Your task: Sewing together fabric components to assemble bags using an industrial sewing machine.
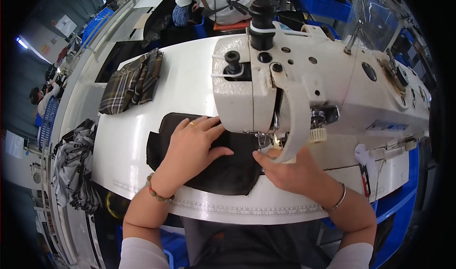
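Left hand (194,148) spread flat on dark fabric (223,171) mid-frame; right hand (285,169) fingertips pressed by needle (262,139); risk: fingers pricked if fabric slips

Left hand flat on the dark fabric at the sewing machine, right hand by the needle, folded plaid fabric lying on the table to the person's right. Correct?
Not quite. In the head view the folded plaid fabric lies to the person's left, not right. The rest holds: left hand flat on the dark fabric at the sewing machine, right hand by the needle.
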`<state>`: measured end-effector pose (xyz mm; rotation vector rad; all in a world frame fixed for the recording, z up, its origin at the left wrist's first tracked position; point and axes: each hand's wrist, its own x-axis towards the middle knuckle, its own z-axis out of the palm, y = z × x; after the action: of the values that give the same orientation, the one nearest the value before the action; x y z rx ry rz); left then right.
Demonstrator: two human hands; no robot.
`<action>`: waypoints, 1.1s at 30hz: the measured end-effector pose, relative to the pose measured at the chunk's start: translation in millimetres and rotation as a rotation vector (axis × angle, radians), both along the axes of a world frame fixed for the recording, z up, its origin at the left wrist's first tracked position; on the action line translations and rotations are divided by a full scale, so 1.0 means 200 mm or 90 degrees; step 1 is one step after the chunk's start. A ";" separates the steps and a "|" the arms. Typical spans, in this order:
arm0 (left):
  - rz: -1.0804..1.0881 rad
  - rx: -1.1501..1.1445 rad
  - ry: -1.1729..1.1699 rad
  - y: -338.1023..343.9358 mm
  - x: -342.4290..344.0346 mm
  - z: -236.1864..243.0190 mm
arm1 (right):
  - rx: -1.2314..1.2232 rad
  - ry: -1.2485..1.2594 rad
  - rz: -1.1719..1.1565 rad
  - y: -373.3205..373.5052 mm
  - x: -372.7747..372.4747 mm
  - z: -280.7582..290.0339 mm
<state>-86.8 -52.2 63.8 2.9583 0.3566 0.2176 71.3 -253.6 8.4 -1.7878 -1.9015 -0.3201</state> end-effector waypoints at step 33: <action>0.149 0.140 0.122 -0.39 -0.36 -0.11 | -0.079 0.585 -0.070 -0.09 -0.34 -0.01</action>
<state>-158.0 -130.5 41.7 3.1572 0.7525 -0.0023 2.7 -272.0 5.7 -1.6802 -1.1778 0.5207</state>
